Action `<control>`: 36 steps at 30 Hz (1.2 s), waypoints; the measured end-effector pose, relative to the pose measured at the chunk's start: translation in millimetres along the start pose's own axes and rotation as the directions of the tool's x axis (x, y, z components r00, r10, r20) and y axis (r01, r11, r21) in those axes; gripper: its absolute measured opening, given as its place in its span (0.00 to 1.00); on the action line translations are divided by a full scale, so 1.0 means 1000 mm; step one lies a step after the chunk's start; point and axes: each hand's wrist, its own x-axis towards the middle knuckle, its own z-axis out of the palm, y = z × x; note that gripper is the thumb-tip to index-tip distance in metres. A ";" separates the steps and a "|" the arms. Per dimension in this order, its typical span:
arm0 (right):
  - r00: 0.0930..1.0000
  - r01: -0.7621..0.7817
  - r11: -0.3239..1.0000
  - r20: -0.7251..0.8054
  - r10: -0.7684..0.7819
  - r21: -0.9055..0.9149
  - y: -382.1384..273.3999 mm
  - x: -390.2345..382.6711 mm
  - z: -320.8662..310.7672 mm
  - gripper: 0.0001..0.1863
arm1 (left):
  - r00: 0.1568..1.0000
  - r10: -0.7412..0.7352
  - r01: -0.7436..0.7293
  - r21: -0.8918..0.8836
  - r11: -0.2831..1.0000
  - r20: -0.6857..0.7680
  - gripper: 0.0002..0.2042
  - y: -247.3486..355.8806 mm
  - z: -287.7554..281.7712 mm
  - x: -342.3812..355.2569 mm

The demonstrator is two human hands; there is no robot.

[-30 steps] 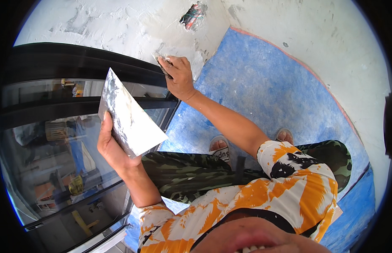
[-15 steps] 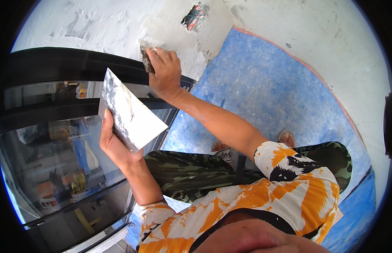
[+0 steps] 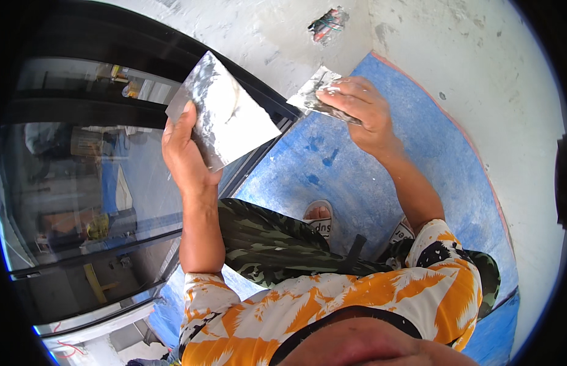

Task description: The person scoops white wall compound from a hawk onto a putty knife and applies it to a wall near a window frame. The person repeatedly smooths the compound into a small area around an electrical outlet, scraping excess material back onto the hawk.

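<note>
My left hand (image 3: pixel 189 152) grips a flat, four-cornered metal plastering board (image 3: pixel 244 125) by its left edge, thumb on top. Wet white plaster is smeared over the board's face. In my right hand (image 3: pixel 372 119) is a plaster-smeared scraper (image 3: pixel 314 91), a short flat blade, with my fingers laid across it; its handle, if any, is hidden. The scraper is a little right of the board, apart from it and away from the wall. Beyond both hands, the wall (image 3: pixel 265 36) carries patchy whitish plaster.
A ragged hole (image 3: pixel 328 25) with wires opens in the wall near the corner. Black-framed glass (image 3: pixel 64 177) stands along my left, close to the left hand. Blue sheeting (image 3: pixel 357 183) covers the floor, and another pale wall (image 3: pixel 479 73) rises at the right. My feet are in sandals (image 3: pixel 320 221).
My right hand has drawn the scraper off the wall, back and to the right. My left hand and the board have shifted up and right in view. The view itself has turned slightly.
</note>
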 end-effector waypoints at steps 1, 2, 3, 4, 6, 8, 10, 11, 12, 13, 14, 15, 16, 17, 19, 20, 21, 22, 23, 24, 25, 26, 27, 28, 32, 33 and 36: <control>0.999 0.032 0.999 -0.009 -0.032 0.003 0.001 0.001 -0.008 0.23 | 1.000 0.024 -0.024 0.059 0.998 -0.001 0.13 0.000 0.004 -0.001; 0.997 0.029 0.999 -0.072 -0.027 0.027 -0.003 0.000 -0.014 0.24 | 0.998 0.045 -0.051 0.134 0.990 0.047 0.13 0.000 0.007 -0.003; 0.995 0.079 0.996 0.068 -0.076 -0.038 -0.010 0.000 -0.018 0.22 | 0.993 0.084 -0.095 0.151 0.984 0.077 0.13 -0.004 0.011 -0.007; 0.977 0.126 0.987 0.184 -0.106 -0.100 -0.016 0.002 -0.023 0.21 | 0.995 0.066 -0.079 0.184 0.980 0.074 0.13 -0.002 0.013 -0.008; 0.915 0.196 0.969 0.383 -0.125 -0.153 -0.030 0.009 -0.028 0.18 | 0.996 0.048 -0.062 0.195 0.979 0.078 0.12 0.000 0.018 -0.011; 0.963 0.116 0.986 0.255 -0.083 -0.117 -0.041 0.016 -0.030 0.17 | 0.994 0.095 -0.101 0.138 0.985 0.046 0.12 0.002 0.021 -0.012; 0.978 0.082 0.989 0.203 -0.056 -0.121 -0.044 0.022 -0.026 0.17 | 0.984 0.104 -0.136 0.239 0.961 0.142 0.11 -0.001 0.026 -0.013; 0.984 0.082 0.987 0.169 -0.058 -0.135 -0.043 0.023 -0.021 0.17 | 0.976 0.101 -0.154 0.280 0.948 0.194 0.11 -0.004 0.028 -0.016; 0.975 0.090 0.981 0.215 -0.051 -0.173 -0.040 0.022 -0.018 0.17 | 0.970 0.070 -0.153 0.353 0.923 0.234 0.10 -0.007 0.030 -0.018; 0.984 0.094 0.986 0.161 -0.071 -0.141 -0.037 0.020 -0.017 0.17 | 0.972 0.101 -0.166 0.319 0.933 0.210 0.10 -0.006 0.030 -0.017; 0.979 0.105 0.986 0.187 -0.080 -0.130 -0.034 0.017 -0.016 0.17 | 0.980 0.100 -0.151 0.306 0.940 0.175 0.10 -0.006 0.031 -0.018; 0.952 0.146 0.980 0.289 -0.101 -0.136 -0.031 0.014 -0.017 0.17 | 0.986 0.098 -0.135 0.296 0.945 0.138 0.10 -0.004 0.031 -0.017; 0.949 0.148 0.985 0.293 -0.115 -0.093 -0.028 0.010 -0.019 0.18 | 0.985 0.149 -0.163 0.215 0.963 0.081 0.10 -0.003 0.031 -0.015; 0.973 0.053 0.998 0.225 -0.057 0.021 -0.027 0.007 -0.022 0.20 | 0.980 0.198 -0.201 0.148 0.968 0.034 0.10 0.001 0.030 -0.014; 0.989 -0.083 0.966 0.138 0.050 0.243 -0.030 0.004 -0.025 0.23 | 0.964 0.259 -0.260 -0.004 0.966 -0.065 0.09 0.006 0.029 -0.009; 0.993 -0.093 0.960 0.095 0.071 0.264 -0.033 0.004 -0.025 0.26 | 0.967 0.247 -0.252 -0.062 0.966 -0.068 0.09 0.006 0.030 -0.009; 0.995 -0.083 0.941 -0.025 0.097 0.327 -0.039 0.005 -0.022 0.28 | 0.986 0.151 -0.157 -0.094 0.983 -0.066 0.10 0.004 0.032 -0.009; 0.985 -0.030 0.923 -0.145 0.092 0.384 -0.043 0.006 -0.019 0.30 | 0.996 0.072 -0.079 -0.136 0.988 -0.062 0.10 0.001 0.035 -0.011; 0.986 -0.081 0.948 -0.113 0.121 0.308 -0.047 0.009 -0.015 0.31 | 0.996 -0.050 0.037 -0.174 0.984 -0.069 0.10 -0.002 0.036 -0.013; 0.992 -0.084 0.969 -0.074 0.103 0.231 -0.049 0.011 -0.014 0.32 | 0.992 -0.107 0.095 -0.158 0.983 -0.067 0.12 -0.005 0.037 -0.014; 0.999 -0.047 0.989 0.034 0.043 0.143 -0.049 0.014 -0.012 0.33 | 0.997 -0.062 0.054 -0.157 0.986 -0.044 0.11 -0.005 0.035 -0.014; 0.966 -0.230 0.972 0.134 0.222 0.046 -0.047 0.015 -0.013 0.31 | 0.998 -0.051 0.046 -0.156 0.987 -0.029 0.11 -0.004 0.034 -0.013; 0.976 -0.211 0.977 0.061 0.208 0.039 -0.043 0.015 -0.016 0.31 | 0.999 -0.032 0.027 -0.156 0.987 -0.025 0.10 -0.004 0.031 -0.012; 0.973 -0.224 0.975 0.050 0.224 0.007 -0.037 0.014 -0.020 0.30 | 0.995 0.101 -0.098 -0.103 0.990 0.020 0.10 -0.003 0.029 -0.011; 0.991 -0.029 0.992 0.127 0.045 -0.124 -0.020 0.003 -0.033 0.27 | 0.975 0.183 -0.208 0.227 0.952 0.127 0.12 -0.012 0.029 -0.014; 0.986 0.053 0.991 0.161 -0.033 -0.126 -0.019 -0.001 -0.033 0.26 | 0.976 0.196 -0.214 0.218 0.952 0.098 0.12 -0.013 0.030 -0.014; 0.956 0.069 0.996 0.290 -0.049 -0.059 -0.010 -0.017 -0.032 0.25 | 0.982 0.187 -0.183 0.149 0.972 -0.015 0.12 -0.012 0.032 -0.012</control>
